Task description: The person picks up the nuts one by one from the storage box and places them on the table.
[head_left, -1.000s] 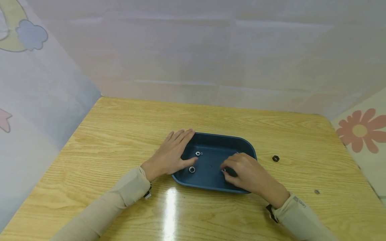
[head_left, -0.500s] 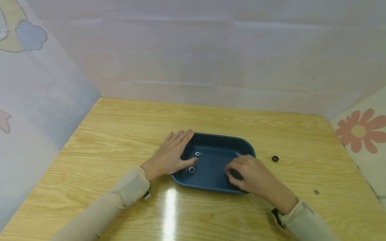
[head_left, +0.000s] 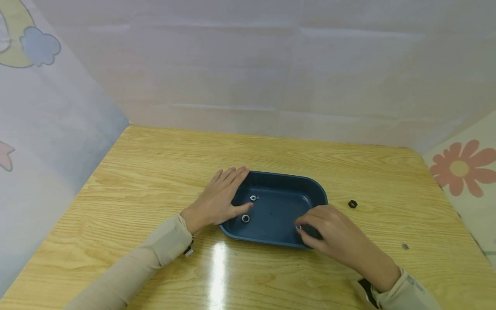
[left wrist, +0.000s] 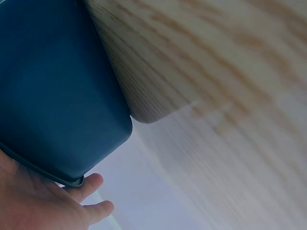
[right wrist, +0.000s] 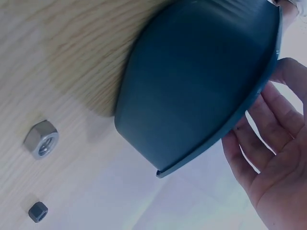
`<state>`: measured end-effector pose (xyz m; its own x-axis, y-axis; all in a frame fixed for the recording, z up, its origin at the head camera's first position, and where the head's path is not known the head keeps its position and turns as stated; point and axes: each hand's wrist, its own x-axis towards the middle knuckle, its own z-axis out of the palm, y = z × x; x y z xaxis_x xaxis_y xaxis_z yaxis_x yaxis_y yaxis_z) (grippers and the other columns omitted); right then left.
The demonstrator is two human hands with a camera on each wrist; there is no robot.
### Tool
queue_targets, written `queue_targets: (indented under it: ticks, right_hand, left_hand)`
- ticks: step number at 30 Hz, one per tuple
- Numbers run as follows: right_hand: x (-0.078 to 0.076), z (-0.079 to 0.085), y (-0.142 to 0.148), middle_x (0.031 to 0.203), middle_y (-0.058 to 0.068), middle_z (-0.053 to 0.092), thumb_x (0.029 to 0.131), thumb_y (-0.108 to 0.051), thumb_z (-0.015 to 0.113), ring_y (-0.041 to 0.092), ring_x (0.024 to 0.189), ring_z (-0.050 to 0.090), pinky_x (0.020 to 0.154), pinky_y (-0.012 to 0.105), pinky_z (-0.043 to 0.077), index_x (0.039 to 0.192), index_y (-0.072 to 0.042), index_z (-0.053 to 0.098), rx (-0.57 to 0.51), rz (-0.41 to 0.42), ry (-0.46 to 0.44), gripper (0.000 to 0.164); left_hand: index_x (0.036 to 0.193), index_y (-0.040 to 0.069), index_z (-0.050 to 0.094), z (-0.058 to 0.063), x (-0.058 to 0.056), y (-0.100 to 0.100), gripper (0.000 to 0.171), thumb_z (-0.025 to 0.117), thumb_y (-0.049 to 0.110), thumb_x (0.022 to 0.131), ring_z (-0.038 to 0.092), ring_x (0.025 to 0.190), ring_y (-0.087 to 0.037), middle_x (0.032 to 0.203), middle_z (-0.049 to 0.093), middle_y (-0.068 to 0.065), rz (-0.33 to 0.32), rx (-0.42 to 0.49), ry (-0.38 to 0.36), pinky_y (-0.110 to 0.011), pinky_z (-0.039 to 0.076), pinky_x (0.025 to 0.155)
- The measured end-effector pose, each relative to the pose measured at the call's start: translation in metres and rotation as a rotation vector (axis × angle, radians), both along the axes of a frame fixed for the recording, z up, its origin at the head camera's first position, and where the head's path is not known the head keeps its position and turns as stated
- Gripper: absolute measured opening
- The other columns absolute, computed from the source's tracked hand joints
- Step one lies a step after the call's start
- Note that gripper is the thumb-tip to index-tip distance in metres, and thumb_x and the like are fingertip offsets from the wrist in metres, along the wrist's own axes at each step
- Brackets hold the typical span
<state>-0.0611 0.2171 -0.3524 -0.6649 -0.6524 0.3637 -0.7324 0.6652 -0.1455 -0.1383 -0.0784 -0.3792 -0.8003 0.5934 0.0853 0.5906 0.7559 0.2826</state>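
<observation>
**Left hand (head_left: 220, 199) spread on the rim, right hand (head_left: 329, 229) pinching a little metal ring (head_left: 298, 227)**

Left's basically flat, thumb inside the smooth, round-cornered blue tray (head_left: 273, 221). Right's curled fingers hold the ring over its near-right edge, with tray floor between hands. Chunky hex nuts, silver (right wrist: 34, 140) and dark (right wrist: 35, 211), sit right of it on the wood-grain desk (head_left: 155, 172).

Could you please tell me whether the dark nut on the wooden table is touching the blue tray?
Apart. The head view shows a strip of wooden table between the dark nut and the nearest side of the blue tray.
</observation>
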Motion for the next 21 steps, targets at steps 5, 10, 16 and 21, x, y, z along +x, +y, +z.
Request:
queue_targets:
  ticks: [5, 10, 16, 21]
  right_hand:
    - [0.007, 0.003, 0.001, 0.086, -0.012, 0.071, 0.073, -0.011, 0.082, 0.006, 0.081, 0.065, 0.077, 0.034, 0.057, 0.089, -0.017, 0.076, -0.026, 0.012, 0.005, 0.018]
    - [0.013, 0.004, 0.003, 0.087, -0.01, 0.071, 0.095, -0.029, 0.065, 0.007, 0.081, 0.065, 0.072, 0.031, 0.057, 0.088, -0.016, 0.075, -0.057, 0.055, 0.057, 0.017]
    - [0.02, 0.002, 0.004, 0.089, -0.009, 0.069, 0.104, -0.042, 0.034, 0.01, 0.083, 0.065, 0.072, 0.031, 0.057, 0.088, -0.017, 0.075, -0.074, 0.083, 0.082, 0.05]
    - [0.028, 0.0, 0.004, 0.091, -0.011, 0.068, 0.104, -0.04, 0.035, 0.009, 0.083, 0.063, 0.074, 0.028, 0.054, 0.087, -0.019, 0.074, -0.093, 0.104, 0.096, 0.047]
  left_hand:
    - [0.159, 0.009, 0.02, 0.001, 0.0, 0.0, 0.088, 0.054, 0.058, 0.094, 0.025, 0.151, -0.034, 0.165, 0.024, -0.009, 0.004, -0.006, -0.009, -0.057, 0.017, 0.124]
    - [0.159, 0.008, 0.021, 0.001, 0.0, 0.0, 0.088, 0.054, 0.058, 0.095, 0.026, 0.151, -0.034, 0.165, 0.025, -0.009, -0.001, -0.004, -0.006, -0.057, 0.018, 0.123]
    - [0.159, 0.008, 0.022, 0.001, 0.001, 0.001, 0.087, 0.055, 0.057, 0.095, 0.026, 0.151, -0.034, 0.165, 0.025, -0.009, -0.003, -0.006, -0.003, -0.057, 0.018, 0.123]
    - [0.159, 0.009, 0.022, 0.001, 0.0, 0.002, 0.087, 0.055, 0.057, 0.094, 0.026, 0.151, -0.034, 0.165, 0.025, -0.009, 0.002, -0.005, -0.013, -0.057, 0.018, 0.123]
